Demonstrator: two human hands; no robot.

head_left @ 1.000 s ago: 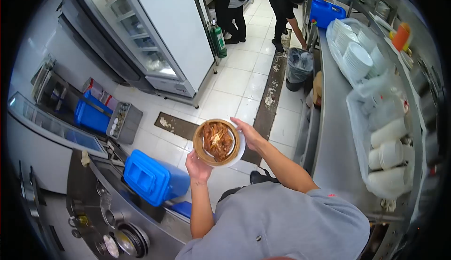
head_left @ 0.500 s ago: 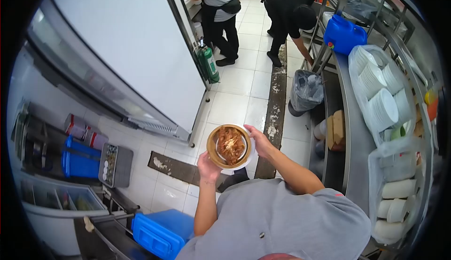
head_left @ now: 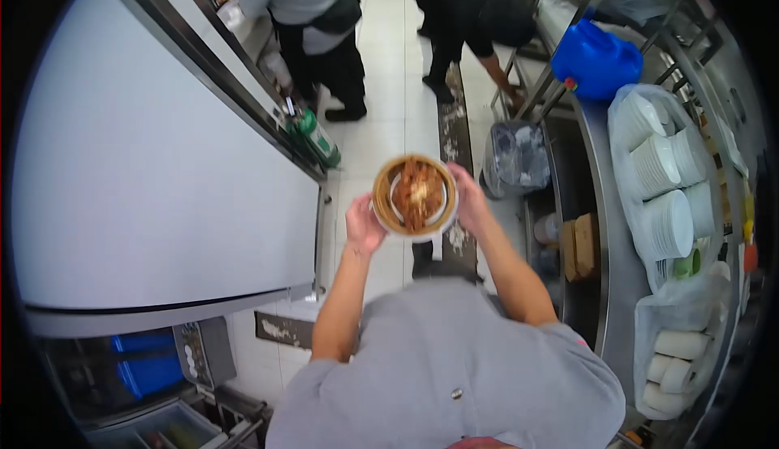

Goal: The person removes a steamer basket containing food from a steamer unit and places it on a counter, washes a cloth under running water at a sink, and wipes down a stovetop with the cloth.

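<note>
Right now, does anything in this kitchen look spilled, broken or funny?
Yes: the dark floor strip past the round basket has ragged pale patches, so it looks worn or dirty; I can't tell which. The left hand and right hand hold the basket, and I see no food spilled.

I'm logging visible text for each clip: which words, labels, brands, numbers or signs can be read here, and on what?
No text can be read.
Green cylinder: pale label, too blurred to read.
Grey right sleeve: red mark, too small to tell if it is lettering.
Round container: no text seen.
</note>
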